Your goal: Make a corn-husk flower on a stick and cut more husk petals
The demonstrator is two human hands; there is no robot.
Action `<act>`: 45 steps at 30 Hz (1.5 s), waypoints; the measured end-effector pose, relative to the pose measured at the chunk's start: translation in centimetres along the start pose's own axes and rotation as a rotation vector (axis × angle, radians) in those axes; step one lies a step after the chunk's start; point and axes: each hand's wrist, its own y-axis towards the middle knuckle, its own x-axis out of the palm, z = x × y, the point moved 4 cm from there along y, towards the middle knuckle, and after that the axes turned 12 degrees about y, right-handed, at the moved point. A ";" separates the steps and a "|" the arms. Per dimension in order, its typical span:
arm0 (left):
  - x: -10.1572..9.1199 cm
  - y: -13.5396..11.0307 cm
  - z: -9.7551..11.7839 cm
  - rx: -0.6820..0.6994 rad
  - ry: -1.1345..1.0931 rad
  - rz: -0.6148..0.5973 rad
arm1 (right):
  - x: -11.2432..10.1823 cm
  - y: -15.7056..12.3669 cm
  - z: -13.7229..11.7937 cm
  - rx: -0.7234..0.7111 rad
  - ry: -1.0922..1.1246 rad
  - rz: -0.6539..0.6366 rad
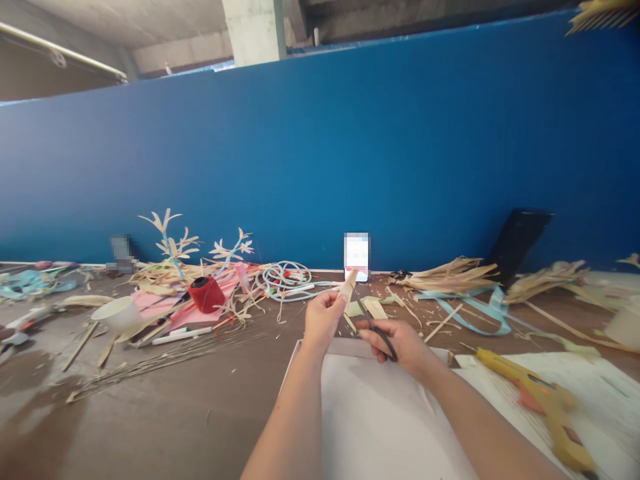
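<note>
My left hand (324,319) pinches a short piece of pale corn husk (348,285) that points upward from the fingertips. In my right hand (395,343) is a pair of dark-handled scissors (384,341), its blades reaching up toward the husk piece. Whether the blades touch the husk I cannot tell. Both hands are over the far rim of a shallow white box (380,407). Behind them a lit phone (357,255) leans against the blue wall, and pale husk scraps (373,308) lie on the table just beyond my hands.
A yellow glue gun (537,393) lies on white paper at right. Left stand husk flowers (177,248), a red thread spool (207,295), a white bowl (117,315) and thin wires (165,360). Husk bundles (450,275), blue ribbon (493,313) and coiled cord (287,277) line the back.
</note>
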 end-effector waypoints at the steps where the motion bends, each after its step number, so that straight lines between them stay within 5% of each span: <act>1: 0.0 0.1 -0.1 -0.001 -0.004 -0.016 | 0.0 0.0 -0.1 -0.002 -0.005 0.002; 19: -0.1 -0.1 -0.4 -0.181 -0.169 -0.173 | -1.4 -0.5 -1.6 -0.055 -0.158 -0.089; 45: -0.6 0.2 -0.4 -0.118 -0.134 -0.067 | -1.9 -0.1 -0.8 -0.072 -0.192 -0.102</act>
